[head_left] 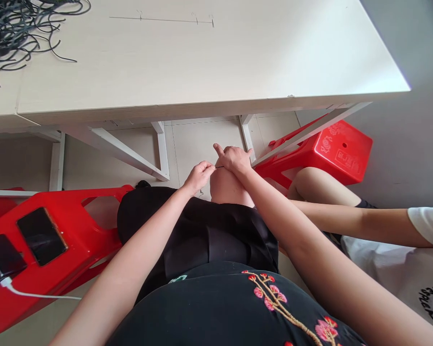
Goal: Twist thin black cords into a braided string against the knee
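My left hand (pixel 200 177) is closed in a pinch on one end of a thin dark cord (pixel 219 167). From its fingertips the cord runs a short way over my bare knee (pixel 229 188) to my right hand (pixel 234 157). That hand lies over the knee with its thumb stretched out to the left, and the cord passes out of sight beneath it. The ends of its other fingers are hidden over the far side of the knee. Higher up, a pile of dark cords (pixel 21 33) lies at the table's left end.
A pale table (pixel 238 67) with pencil marks spans the front. At left, two phones (pixel 42 235), one plugged into a white cable (pixel 39 294), rest on a red stool (pixel 68 211). Another red stool (pixel 342 151) stands right. A person's arm (pixel 364 221) reaches in beside me.
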A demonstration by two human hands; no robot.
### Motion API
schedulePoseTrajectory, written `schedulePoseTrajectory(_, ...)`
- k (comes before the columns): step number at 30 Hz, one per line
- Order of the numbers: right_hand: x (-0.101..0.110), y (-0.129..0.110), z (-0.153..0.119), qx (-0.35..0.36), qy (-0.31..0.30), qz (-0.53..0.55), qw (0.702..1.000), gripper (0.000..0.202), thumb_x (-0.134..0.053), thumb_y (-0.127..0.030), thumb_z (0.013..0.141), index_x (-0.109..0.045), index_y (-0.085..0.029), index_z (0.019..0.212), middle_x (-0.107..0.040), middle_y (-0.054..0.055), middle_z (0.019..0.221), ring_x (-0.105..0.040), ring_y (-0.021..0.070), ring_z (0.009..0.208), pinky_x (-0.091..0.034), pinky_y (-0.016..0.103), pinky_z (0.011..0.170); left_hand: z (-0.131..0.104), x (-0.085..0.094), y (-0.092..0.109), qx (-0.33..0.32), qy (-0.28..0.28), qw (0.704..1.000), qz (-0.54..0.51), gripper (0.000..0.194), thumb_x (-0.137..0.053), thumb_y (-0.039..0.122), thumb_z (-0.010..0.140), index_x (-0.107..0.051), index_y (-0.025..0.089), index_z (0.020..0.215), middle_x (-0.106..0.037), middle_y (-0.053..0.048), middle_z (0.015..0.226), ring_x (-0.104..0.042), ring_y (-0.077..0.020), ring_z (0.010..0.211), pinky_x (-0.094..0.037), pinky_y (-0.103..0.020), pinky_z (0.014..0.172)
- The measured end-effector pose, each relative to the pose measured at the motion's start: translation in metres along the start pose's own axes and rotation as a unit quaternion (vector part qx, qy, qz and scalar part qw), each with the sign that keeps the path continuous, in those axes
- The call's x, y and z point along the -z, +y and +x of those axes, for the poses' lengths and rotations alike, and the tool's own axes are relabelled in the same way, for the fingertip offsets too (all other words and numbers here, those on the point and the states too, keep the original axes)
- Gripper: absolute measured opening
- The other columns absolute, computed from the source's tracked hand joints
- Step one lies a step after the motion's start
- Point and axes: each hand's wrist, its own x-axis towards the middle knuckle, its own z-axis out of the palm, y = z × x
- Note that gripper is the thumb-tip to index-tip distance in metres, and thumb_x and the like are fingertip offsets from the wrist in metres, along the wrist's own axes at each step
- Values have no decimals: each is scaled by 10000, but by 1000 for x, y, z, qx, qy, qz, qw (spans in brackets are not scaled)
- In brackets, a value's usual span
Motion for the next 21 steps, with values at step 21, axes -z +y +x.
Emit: schedulePoseTrajectory(21, 10, -2, -3, -9, -14, 8, 1000, 748, -92, -688, 837, -616, -163, 739, -650, 107, 803, -604, 274, 861, -163, 658, 969, -1, -1, 9, 61, 8, 998, -13, 198, -528, 361, 700, -572, 170, 678, -290, 58, 528, -238, -74, 486, -203, -218, 450)
